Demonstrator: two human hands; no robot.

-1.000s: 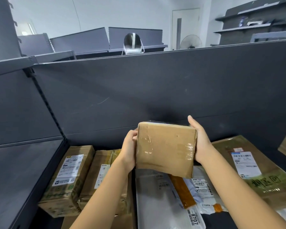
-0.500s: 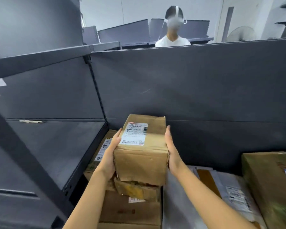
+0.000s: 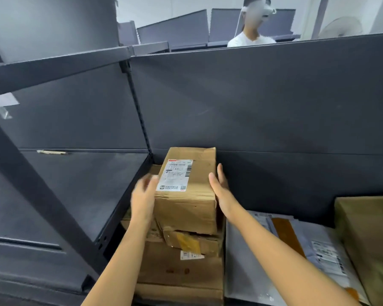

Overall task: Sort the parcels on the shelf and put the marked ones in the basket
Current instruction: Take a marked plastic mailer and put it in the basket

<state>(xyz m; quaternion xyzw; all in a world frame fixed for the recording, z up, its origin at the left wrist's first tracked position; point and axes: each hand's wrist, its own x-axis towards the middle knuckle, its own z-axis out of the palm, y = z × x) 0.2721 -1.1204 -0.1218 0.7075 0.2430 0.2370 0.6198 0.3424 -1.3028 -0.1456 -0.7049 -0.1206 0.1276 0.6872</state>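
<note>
**A:** Where is the box [image 3: 186, 208]?

**B:** On top of a pile of cartons, at the left end of the row and close to the grey panel [image 3: 274, 107]. Its white label [image 3: 176, 175] faces up. Under it lie a crushed carton [image 3: 195, 241] and then a wider carton [image 3: 179, 270].

**A:** Have you got hold of it?

**B:** No, I am not gripping it. My right hand [image 3: 220, 188] lies flat along its right side. The fingers [image 3: 220, 173] are straight and point at the panel, and the thumb is at the box's top edge. My left hand [image 3: 143, 195] is just beside its left side, spread and relaxed. It is blurred, so I cannot tell whether it touches the cardboard. Neither hand curls round anything.

**A:** What is around it?

**B:** A grey bag [image 3: 252, 250] with a brown tape strip lies flat to the right of the pile. Past that is a big carton [image 3: 372, 239] at the frame's edge. To the left, beyond the slotted upright [image 3: 139, 111], there is a dark shelf [image 3: 86, 184]. Over the panel I see a person [image 3: 250, 38] in a white top, with a fan [image 3: 341, 27] off to the right.
</note>
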